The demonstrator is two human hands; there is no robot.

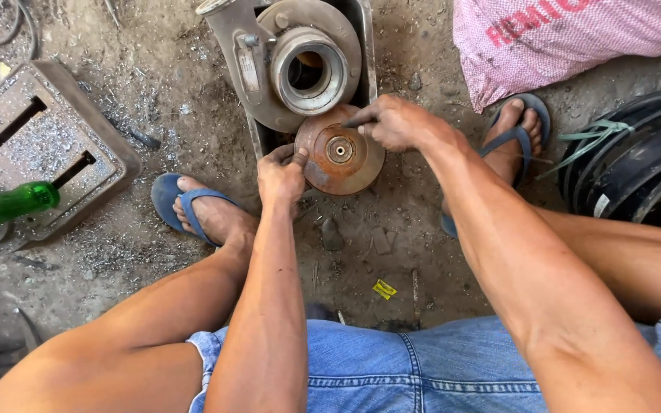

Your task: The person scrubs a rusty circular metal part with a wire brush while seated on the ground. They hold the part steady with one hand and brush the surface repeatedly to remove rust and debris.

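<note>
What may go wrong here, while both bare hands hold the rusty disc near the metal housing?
1. The rusty disc is gripped at its rim by the bare left hand and right hand; rust or a sharp edge might cut the fingers.
2. If the disc slips, it could drop toward the left foot, which wears only an open blue sandal.
3. The metal housing is close behind; fingers may get pinched between it and the disc.
</note>
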